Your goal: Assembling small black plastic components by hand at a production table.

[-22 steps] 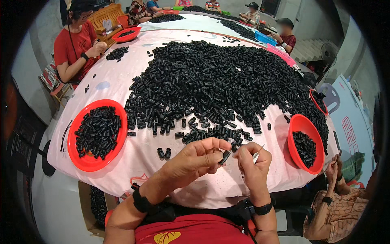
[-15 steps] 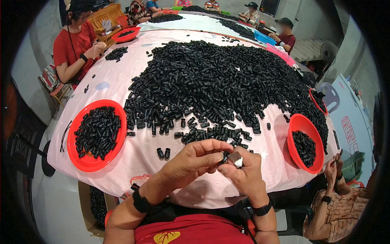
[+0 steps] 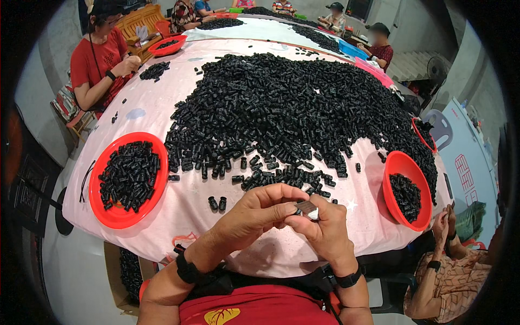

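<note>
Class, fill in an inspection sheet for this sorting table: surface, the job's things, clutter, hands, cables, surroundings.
Surface: table under a pale pink cloth.
Job's things: small black piece with a metal part, pinched between both hands; large heap of black pieces.
Clutter: two loose black pieces; left red bowl and right red bowl, each holding black pieces.
Hands: left hand and right hand meet on the piece.
Cables: nothing seen.
Surroundings: other seated people; cardboard box below.

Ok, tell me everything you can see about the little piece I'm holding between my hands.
The small piece is short and dark with a paler, shiny end face; it looks like plastic, perhaps metal-tipped. It lies roughly level, pinched between the fingertips of the left hand and the right hand, above the near edge of the pink cloth. Fingers hide much of it.
</note>
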### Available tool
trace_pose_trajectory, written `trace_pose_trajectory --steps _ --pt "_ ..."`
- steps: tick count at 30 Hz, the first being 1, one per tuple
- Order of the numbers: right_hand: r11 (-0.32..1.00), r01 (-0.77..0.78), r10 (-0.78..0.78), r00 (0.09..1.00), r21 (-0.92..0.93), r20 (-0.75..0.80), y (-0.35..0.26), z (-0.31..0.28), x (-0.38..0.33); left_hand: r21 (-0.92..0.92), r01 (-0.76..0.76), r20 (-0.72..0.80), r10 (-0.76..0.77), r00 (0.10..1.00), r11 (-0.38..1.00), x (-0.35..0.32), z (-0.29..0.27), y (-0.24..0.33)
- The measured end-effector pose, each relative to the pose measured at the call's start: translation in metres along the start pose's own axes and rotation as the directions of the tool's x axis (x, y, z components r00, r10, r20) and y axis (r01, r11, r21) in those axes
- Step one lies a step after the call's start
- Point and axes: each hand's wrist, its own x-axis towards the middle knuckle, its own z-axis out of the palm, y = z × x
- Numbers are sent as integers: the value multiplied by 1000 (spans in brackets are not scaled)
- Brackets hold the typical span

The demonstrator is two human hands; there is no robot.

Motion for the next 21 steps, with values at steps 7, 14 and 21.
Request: trace_pose_trajectory --steps 7,14,21 --pt "1000 10 -11 1000 -27 -14 -3 0 1 -50 -33 13 34 999 998 0 1 -1" --pt "997 50 -52 998 -55 -44 2 3 1 -19 -12 -16 12 1000 1000 0 1 -1" --pt "992 101 -104 994 -81 -36 2 4 1 -30 -17 -29 16 999 999 -1 3 0"
